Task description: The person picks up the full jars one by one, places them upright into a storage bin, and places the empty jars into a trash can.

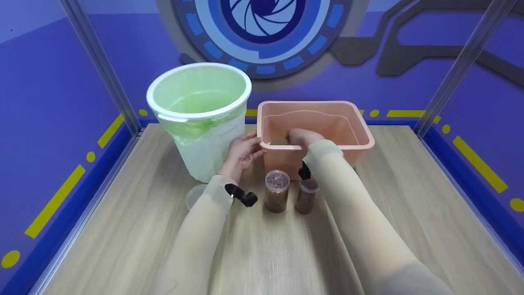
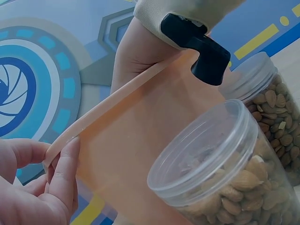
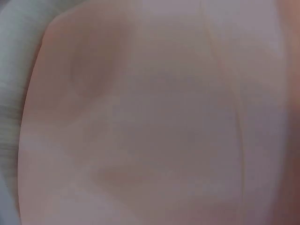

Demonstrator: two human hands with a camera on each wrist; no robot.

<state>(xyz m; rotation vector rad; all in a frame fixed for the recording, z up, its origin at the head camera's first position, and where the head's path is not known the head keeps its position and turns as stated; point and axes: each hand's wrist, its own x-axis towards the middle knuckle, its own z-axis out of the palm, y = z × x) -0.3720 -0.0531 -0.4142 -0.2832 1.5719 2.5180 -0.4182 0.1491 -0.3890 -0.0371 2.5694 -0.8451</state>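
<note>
My left hand (image 1: 242, 151) pinches the left rim of a peach plastic bin (image 1: 282, 159) between thumb and fingers; the left wrist view shows this grip close up. Over the bin's front rim reaches my right hand (image 1: 303, 137), its fingers down inside and mostly hidden by the wall. Beside those fingers, a small greyish patch (image 1: 280, 141) shows within the bin. The bin's peach wall (image 3: 140, 140) fills the right wrist view, blurred, and I cannot tell what the right fingers hold. Before the bin stand two clear jars of almonds, the left jar (image 2: 234, 192) and the right jar (image 2: 276, 117).
A tall white trash can (image 1: 204, 151) with a green liner bag (image 1: 192, 131) stands left of the bin, close to my left hand. Partly under my left forearm lies a round clear lid (image 1: 194, 196). Blue printed panels (image 1: 135, 53) surround the wooden table (image 1: 266, 254).
</note>
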